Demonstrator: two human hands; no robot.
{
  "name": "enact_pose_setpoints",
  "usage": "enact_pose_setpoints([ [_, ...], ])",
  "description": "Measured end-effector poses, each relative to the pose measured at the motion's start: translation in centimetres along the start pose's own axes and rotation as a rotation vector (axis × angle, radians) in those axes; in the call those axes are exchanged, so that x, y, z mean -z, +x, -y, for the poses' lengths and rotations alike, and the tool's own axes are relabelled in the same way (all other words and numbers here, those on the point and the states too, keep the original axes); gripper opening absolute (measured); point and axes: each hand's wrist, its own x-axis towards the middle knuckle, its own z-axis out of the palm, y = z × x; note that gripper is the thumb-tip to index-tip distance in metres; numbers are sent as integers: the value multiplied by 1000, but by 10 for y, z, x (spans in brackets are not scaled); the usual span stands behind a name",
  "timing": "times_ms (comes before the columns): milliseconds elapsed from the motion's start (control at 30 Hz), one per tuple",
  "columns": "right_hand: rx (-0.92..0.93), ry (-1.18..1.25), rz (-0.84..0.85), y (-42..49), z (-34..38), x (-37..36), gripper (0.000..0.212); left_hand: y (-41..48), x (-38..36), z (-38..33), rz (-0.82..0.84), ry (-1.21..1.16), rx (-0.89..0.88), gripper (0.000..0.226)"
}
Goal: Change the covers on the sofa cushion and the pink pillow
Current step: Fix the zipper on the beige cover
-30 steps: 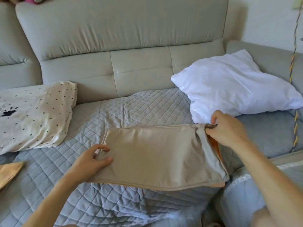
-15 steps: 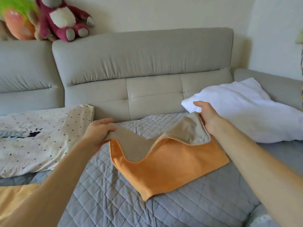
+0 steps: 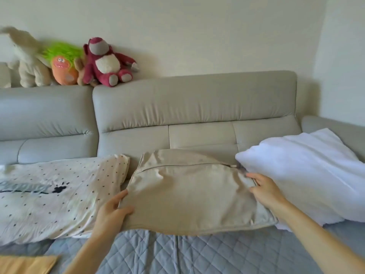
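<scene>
A beige cushion cover lies against the sofa backrest, its zip seam along the upper edge. My left hand grips its lower left corner, thumb on top. My right hand holds its right end, near the zip's end. A bare white pillow rests just right of the cover. A cream cover with dark dots and a printed word lies on the left.
A grey quilted seat mat spreads below the cover. An orange cloth shows at the bottom left corner. Plush toys sit on top of the left backrest. The sofa's right arm rises behind the white pillow.
The cover was flipped, showing its orange side half a second ago, and now lies beige side up, further back against the backrest. My view has tilted upward.
</scene>
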Motion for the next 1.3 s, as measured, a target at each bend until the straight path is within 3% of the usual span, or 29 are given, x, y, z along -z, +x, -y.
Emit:
enact_pose_setpoints([
  [133, -131, -267, 284, -53, -72, -23, 52, -47, -5, 93, 230, 116, 223, 66],
  [267, -72, -272, 258, -79, -75, -30, 50, -66, -15, 118, 159, 143, 203, 62],
  [400, -40, -586, 293, -97, -67, -32, 54, -74, -22, 105, 134, 194, 170, 59],
  [533, 46, -734, 268, -118, -47, -10, 51, -90, -14, 105, 213, 213, 144, 59],
  [700, -116, -1034, 670, -151, -28, 13, 49, -104, 3, 111, 442, 434, 117, 64],
  [767, -92, -1104, 599, -153, -25, 13, 42, -96, 7, 102, 447, 631, 119, 60],
  [833, -5, -1150, 387, -143, -21, 6, 42, -78, -2, 88, 316, 817, -46, 58],
  [900, 131, -1011, 229, -126, -21, -14, 47, -59, -27, 65, 207, 790, -268, 56],
  [967, 221, -801, 283, -105, -25, -42, 52, -38, -64, 44, 257, 811, -387, 53],
  [1033, 206, -733, 395, -84, -35, -67, 54, -22, -101, 43, 389, 934, -399, 57],
  [1100, 187, -777, 405, -73, -54, -77, 60, -16, -123, 60, 480, 1012, -338, 57],
  [1233, 270, -600, 320, -67, -77, -72, 89, -14, -132, 83, 410, 993, -318, 56],
  [1300, 245, -401, 306, -61, -77, -60, 84, -15, -135, 84, 417, 1008, -319, 56],
])
